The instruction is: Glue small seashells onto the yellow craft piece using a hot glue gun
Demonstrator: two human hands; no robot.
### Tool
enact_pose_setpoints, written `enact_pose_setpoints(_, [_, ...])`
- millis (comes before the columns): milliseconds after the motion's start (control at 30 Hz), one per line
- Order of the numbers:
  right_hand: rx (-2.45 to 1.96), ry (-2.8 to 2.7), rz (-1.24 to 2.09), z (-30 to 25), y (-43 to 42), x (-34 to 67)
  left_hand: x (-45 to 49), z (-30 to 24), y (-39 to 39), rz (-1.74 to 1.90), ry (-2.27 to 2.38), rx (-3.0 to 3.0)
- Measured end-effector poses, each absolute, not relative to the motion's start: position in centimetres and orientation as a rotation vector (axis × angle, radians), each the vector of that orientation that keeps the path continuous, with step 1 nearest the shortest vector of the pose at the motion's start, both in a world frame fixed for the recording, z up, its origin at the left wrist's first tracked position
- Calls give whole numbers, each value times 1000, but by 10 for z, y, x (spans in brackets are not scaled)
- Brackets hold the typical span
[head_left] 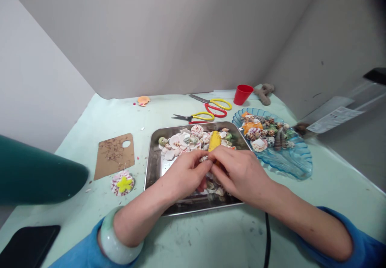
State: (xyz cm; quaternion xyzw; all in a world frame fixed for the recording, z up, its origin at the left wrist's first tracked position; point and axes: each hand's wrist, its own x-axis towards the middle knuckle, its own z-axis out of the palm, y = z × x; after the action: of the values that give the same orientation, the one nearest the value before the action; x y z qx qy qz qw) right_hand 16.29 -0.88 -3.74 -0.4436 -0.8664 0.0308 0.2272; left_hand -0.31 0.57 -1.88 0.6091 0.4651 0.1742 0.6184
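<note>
Over the metal tray, my left hand is closed, pinching a small dark-spotted seashell between thumb and forefinger. My right hand meets it there, thumb and fingers pinched together against the shell's edge. Whatever lies between the right fingertips is too small to make out. A yellow object sticks up just behind the right hand; its lower part is hidden, so its kind cannot be told. Loose seashells fill the back of the tray, and more show beneath my hands.
A blue shell-shaped plate of seashells stands right. Behind the tray lie two scissors and a red cup. At left are a brown card, a shell with a yellow star and a green cylinder. A black cord runs frontward.
</note>
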Motion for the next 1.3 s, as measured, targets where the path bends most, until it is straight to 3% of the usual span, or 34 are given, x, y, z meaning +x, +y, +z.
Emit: enact_pose_setpoints(1300, [-1235,-2415,66,-36,-9,161,-3,-20,6,398,1078,1409])
